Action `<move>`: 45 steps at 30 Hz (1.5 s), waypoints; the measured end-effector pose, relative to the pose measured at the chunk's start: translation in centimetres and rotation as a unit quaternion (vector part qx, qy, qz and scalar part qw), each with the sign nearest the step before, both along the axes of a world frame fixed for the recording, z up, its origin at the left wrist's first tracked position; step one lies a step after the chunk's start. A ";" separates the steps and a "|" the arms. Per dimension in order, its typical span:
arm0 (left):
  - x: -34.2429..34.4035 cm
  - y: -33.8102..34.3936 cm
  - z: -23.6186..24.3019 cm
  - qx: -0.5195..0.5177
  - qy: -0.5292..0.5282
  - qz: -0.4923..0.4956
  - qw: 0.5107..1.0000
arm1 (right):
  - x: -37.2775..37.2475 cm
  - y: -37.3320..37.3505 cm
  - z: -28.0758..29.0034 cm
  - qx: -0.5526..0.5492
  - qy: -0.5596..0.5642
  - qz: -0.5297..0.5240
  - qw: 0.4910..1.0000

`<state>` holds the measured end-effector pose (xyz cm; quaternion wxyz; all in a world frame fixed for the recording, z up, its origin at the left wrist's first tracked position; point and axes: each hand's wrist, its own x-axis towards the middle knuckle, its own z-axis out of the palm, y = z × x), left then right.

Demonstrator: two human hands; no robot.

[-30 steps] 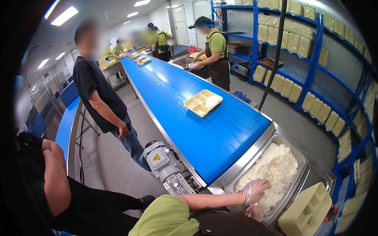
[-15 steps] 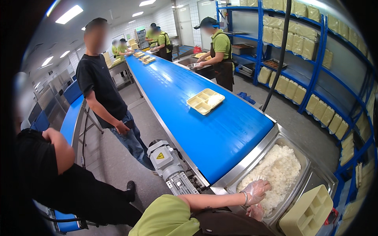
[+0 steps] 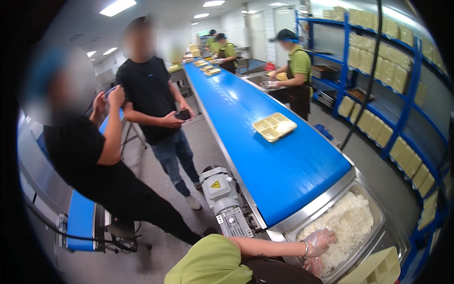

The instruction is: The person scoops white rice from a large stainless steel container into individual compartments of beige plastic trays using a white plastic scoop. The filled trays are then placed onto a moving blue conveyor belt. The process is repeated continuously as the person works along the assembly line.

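Note:
My left hand [image 3: 320, 242], in a clear plastic glove, is at the near left part of the cooked white rice [image 3: 347, 222], its fingers curled into the grains. My right hand [image 3: 313, 266], also gloved, is just below it at the pan's near edge; its fingers are mostly hidden. The rice lies heaped in a rectangular metal pan [image 3: 378, 208] at the end of the conveyor. On the blue belt [image 3: 283, 175] sits a pale yellow compartment tray [image 3: 269, 133], with rice [image 3: 285, 127] in its right-hand compartment.
Pale yellow trays [image 3: 378, 270] stand tilted right of the pan. A grey motor [image 3: 222, 199] juts from the conveyor's left side. Two people in black [image 3: 80, 151] stand left; one holds a dark phone [image 3: 182, 114]. Co-workers in green [image 3: 299, 64] work farther along. Blue shelving [image 3: 402, 118] lines the right.
My view has swung left, so things appear farther right. The nearest person in black has raised both hands. My hands remain in the rice; the belt tray keeps about the same place.

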<state>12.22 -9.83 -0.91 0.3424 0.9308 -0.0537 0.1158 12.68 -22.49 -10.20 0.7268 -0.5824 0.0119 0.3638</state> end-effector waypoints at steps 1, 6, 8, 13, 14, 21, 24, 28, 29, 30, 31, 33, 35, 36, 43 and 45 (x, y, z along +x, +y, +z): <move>-0.3 0.2 0.1 0.000 0.006 0.006 1.000 | -0.1 0.0 0.1 -0.003 -0.001 0.007 1.000; -0.8 0.3 0.0 -0.015 -0.006 0.020 1.000 | 0.4 0.3 0.4 -0.022 -0.002 0.022 1.000; -1.0 0.4 0.4 -0.019 -0.010 0.023 1.000 | 0.5 0.3 0.5 -0.023 -0.003 0.028 0.999; -0.8 0.2 -0.4 -0.026 -0.037 0.041 0.998 | 0.7 0.6 0.6 -0.031 -0.002 0.045 0.999; -0.7 0.1 -0.6 -0.027 -0.046 0.044 0.998 | 0.7 0.6 0.6 -0.032 -0.003 0.047 0.998; -0.3 -0.3 -0.3 -0.016 -0.018 0.028 0.999 | 0.8 0.6 0.5 -0.029 -0.002 0.052 0.998; -0.3 -0.4 -0.1 0.002 0.004 0.010 1.000 | 0.9 0.5 0.5 -0.031 -0.001 0.054 0.998; -0.4 -0.8 0.0 -0.011 -0.010 -0.003 1.000 | 0.8 0.3 0.3 -0.032 0.000 0.053 0.998; -0.4 -0.8 -0.2 -0.002 -0.017 -0.008 1.000 | 0.7 0.3 0.3 -0.030 0.001 0.051 0.998; -0.2 -1.0 -0.3 0.006 -0.025 -0.015 1.000 | 0.7 0.1 0.3 -0.030 0.000 0.049 0.998; 0.1 -1.2 -0.4 0.009 -0.021 -0.018 1.000 | 0.6 0.0 0.3 -0.029 0.000 0.045 0.999; 0.8 -1.9 -0.2 0.016 -0.013 -0.031 0.999 | 0.6 -0.3 0.4 -0.023 -0.001 0.031 0.999; 1.7 -2.5 -0.8 0.043 -0.038 -0.048 0.997 | 0.5 -1.0 0.4 -0.017 -0.004 0.014 1.000; 2.5 -3.0 -2.2 0.063 -0.089 -0.054 0.993 | 0.3 -1.5 0.2 -0.018 0.000 0.000 1.000; 4.5 -7.7 1.6 0.218 -0.012 -0.247 0.944 | -0.2 -3.5 0.6 -0.022 0.037 -0.063 0.997; 4.9 -9.9 2.9 0.239 -0.010 -0.298 0.924 | -0.2 -4.5 0.6 -0.016 0.040 -0.080 0.996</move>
